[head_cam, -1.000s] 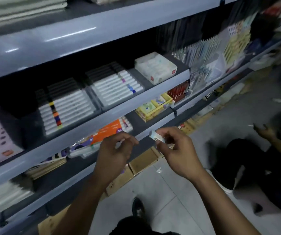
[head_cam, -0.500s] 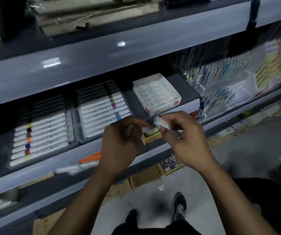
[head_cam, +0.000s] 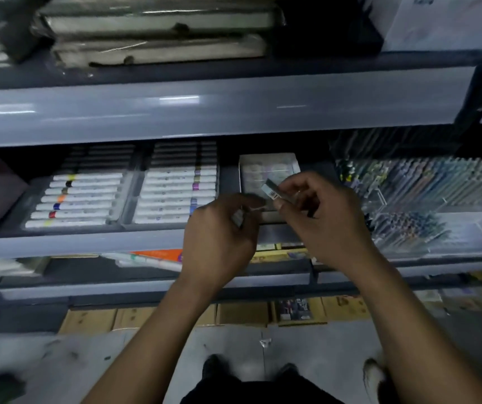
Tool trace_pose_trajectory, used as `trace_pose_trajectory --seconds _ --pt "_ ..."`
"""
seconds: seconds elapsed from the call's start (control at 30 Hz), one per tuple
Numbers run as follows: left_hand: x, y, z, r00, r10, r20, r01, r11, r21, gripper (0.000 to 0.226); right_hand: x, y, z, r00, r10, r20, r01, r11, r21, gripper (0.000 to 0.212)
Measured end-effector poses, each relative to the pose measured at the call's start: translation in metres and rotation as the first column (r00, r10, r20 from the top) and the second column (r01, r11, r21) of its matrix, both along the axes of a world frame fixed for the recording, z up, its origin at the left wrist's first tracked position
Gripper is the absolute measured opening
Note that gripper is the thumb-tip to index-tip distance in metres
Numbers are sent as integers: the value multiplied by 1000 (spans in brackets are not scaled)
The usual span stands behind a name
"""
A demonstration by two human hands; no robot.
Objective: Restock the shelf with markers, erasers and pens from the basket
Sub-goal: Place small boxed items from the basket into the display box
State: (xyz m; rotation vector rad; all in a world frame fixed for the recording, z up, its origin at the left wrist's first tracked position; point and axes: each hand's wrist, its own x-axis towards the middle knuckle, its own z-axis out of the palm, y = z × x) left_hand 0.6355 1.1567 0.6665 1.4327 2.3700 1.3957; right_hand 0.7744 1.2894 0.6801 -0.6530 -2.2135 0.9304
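Head view: marker trays [head_cam: 123, 196] (full rows), right-hand fingers [head_cam: 284, 189] pinching eraser [head_cam: 273, 191], left unclear.

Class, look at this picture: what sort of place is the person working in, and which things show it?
Probably a stationery shop aisle. Grey shelving holds trays of markers, racks of pens, and cardboard boxes sit on the floor below.

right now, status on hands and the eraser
Right hand pinches small eraser before clear box. Left hand grips something small, unclear. Nothing in the way.
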Motion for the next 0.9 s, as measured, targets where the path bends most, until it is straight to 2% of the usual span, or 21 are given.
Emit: trace_pose_trajectory --seconds 0.2,0.3,0.43,0.63,0.9 --pt "-1 0 -4 992 30 -119 -40 996 -81 19 -26 27 8 976 -71 205 18 968 251 15" --pt "-1 1 -6 990 38 -132 -52 994 -101 20 -45 36 8 942 -110 318 17 960 281 7" --pt "-1 1 -8 992 41 -118 -52 994 -96 16 -65 39 5 924 -154 349 51 956 288 7" --pt "-3 1 -10 998 34 -52 -39 995 -97 19 -85 46 -6 900 -140 412 41 970 241 21" --pt "-5 0 -11 998 13 -57 -18 996 -82 19 -95 48 -12 889 -292 354 146 911 386 21"
